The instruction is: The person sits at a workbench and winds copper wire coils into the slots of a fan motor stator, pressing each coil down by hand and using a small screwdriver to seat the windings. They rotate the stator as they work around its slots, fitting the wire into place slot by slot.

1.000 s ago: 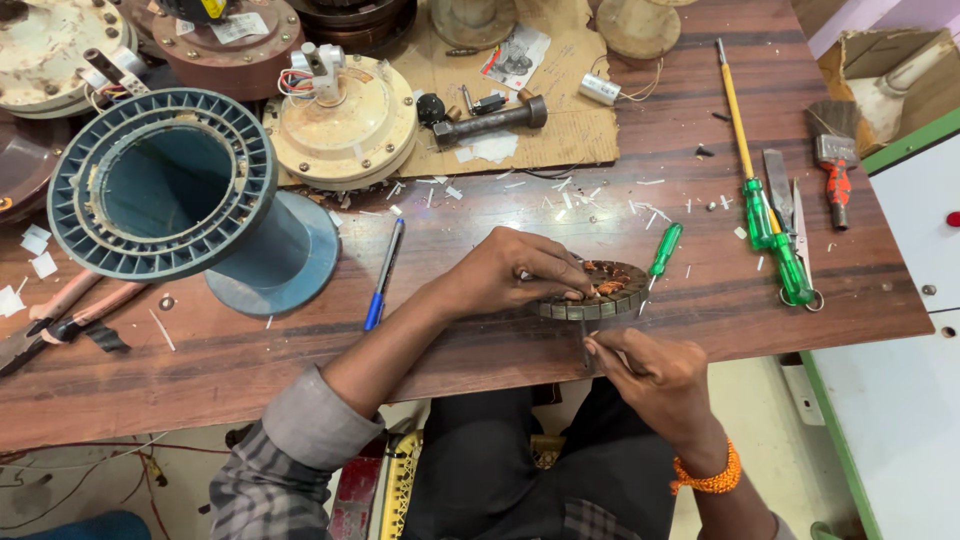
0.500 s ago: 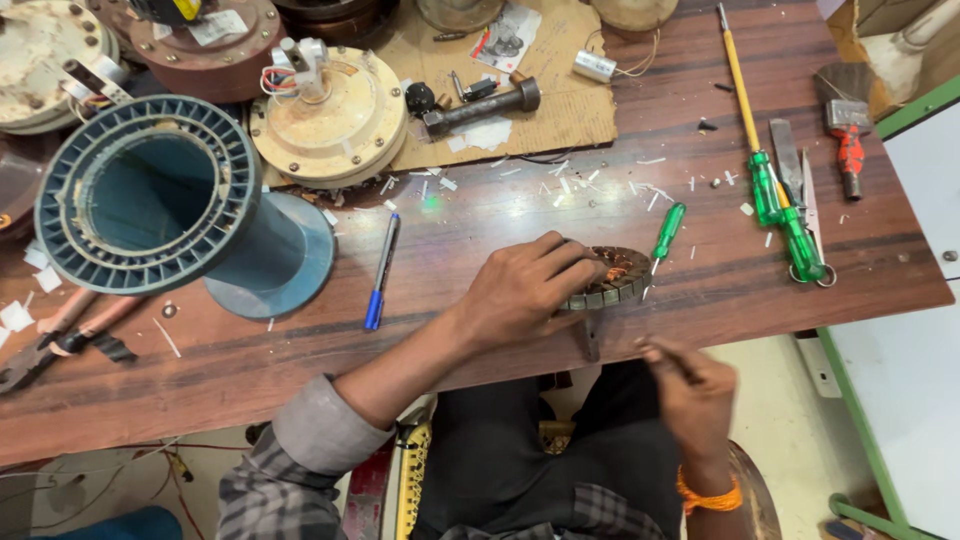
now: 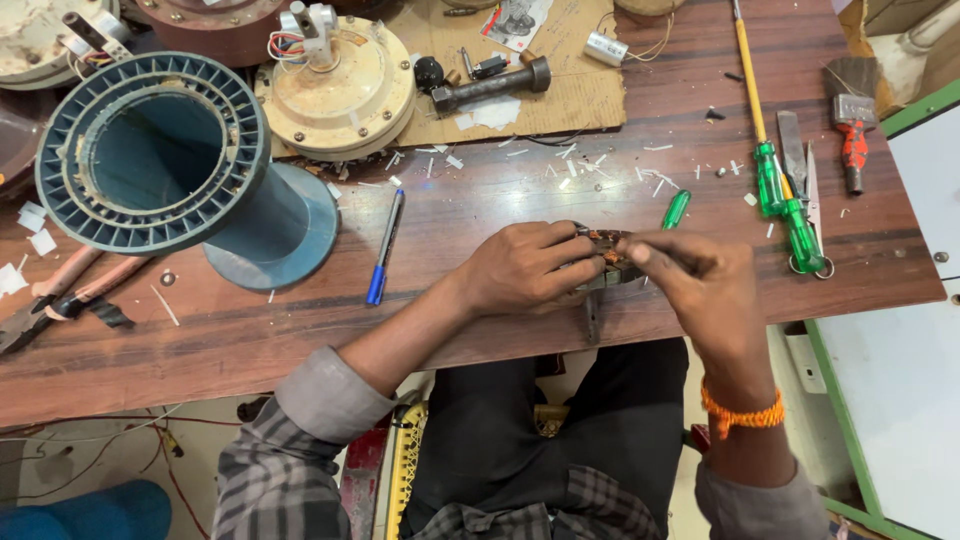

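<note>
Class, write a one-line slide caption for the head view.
Both hands, left hand and right hand, work on a copper-wound stator at a wooden bench.

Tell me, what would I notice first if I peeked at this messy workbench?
Probably the big blue ribbed spool standing at the left of the wooden bench. Next, the left hand and right hand meeting over a small round copper-wound part at the near edge. On the right lie bright green screwdrivers.
</note>
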A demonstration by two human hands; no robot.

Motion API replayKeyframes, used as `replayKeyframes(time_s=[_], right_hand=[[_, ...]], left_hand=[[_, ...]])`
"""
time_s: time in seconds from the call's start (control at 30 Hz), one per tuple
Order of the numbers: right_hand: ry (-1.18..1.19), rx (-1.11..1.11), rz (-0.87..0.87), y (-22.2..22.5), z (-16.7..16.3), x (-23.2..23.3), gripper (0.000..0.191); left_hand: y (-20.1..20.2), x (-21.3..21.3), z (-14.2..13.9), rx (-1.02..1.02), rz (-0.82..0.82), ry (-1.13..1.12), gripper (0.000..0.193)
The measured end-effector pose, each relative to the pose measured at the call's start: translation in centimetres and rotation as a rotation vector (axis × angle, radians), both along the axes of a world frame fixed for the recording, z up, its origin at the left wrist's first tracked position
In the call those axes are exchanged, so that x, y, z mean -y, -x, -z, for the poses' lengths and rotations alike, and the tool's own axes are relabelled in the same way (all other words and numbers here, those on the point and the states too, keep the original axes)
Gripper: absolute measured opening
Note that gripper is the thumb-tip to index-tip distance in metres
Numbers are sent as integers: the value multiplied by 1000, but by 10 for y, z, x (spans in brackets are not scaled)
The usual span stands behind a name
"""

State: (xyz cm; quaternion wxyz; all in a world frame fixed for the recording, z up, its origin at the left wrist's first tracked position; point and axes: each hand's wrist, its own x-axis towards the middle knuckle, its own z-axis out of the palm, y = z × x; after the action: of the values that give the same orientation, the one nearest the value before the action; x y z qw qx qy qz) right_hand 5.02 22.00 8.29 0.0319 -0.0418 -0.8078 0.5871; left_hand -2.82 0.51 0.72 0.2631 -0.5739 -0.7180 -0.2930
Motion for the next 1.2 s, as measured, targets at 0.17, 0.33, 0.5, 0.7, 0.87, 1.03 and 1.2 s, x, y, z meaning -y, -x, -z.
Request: replayKeyframes(time_s=[0.17,0.33,0.5,0.7,0.87,1.03,1.2], right_hand=[[-560,-30,-74,45,-12,1,15],[-707,-288,-324,75,-8,3,11],[-868,-481,-361,81,-10,4,10],[-930,-497,-284,85,-8,7,19],[-899,-493,-290,79,-3,15,18],[-918,-299,-283,49,-24,17,14],[-876,-209,-291,0,-33,15,16]], left_hand=[[1,1,-2,-61,-3,53,34],[1,1,3,-39,-1,-23,31],[4,-9,17,726,51,-325,53],[7,-27,19,1406,-30,-570,79],[3,-38,21,1385,-114,-433,47],[20,-23,24,1204,105,-327,23],[33,-4,13,832,157,-140,23]])
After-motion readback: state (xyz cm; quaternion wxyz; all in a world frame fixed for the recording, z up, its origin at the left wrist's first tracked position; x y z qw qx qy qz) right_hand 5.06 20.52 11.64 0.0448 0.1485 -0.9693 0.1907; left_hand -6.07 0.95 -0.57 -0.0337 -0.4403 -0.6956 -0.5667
